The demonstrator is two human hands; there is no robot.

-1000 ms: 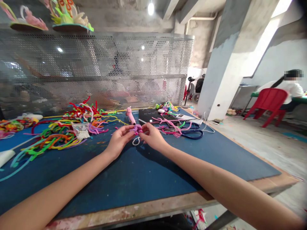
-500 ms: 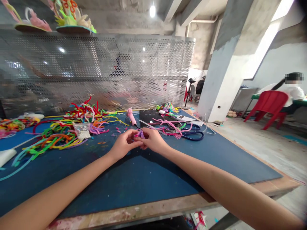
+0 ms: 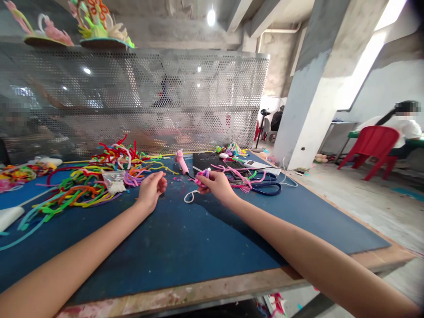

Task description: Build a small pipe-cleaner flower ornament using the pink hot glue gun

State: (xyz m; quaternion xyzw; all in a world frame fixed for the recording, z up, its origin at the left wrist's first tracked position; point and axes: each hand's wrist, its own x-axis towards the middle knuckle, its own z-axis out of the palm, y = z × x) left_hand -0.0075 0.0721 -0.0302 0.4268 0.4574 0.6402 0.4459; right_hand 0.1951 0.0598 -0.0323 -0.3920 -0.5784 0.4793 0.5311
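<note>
My right hand (image 3: 218, 185) is closed on a small pink and purple fuzzy pipe-cleaner craft (image 3: 202, 176), pinched between thumb and fingers above the blue mat. From it a white cord loop (image 3: 190, 197) hangs out to the left. Its far side is hidden by the fingers. Apart from it, to the left, my left hand (image 3: 152, 191) has its fingers curled in and the thumb near the forefinger; whether anything tiny is between them cannot be seen. Just beyond both hands lies a pink handheld tool (image 3: 181, 162) with a dark cord.
Left of my hands is a pile of coloured pipe cleaners (image 3: 76, 185) with a clear bag of white bits (image 3: 115, 182). Pink pipe cleaners (image 3: 238, 174) and a dark blue cable loop (image 3: 268, 189) lie to the right. A perforated metal screen (image 3: 139, 97) stands behind; a person sits far right.
My hands have moved apart. The left has let go of the craft and drawn back leftward; the right keeps it, and the white cord loop has come into view.
</note>
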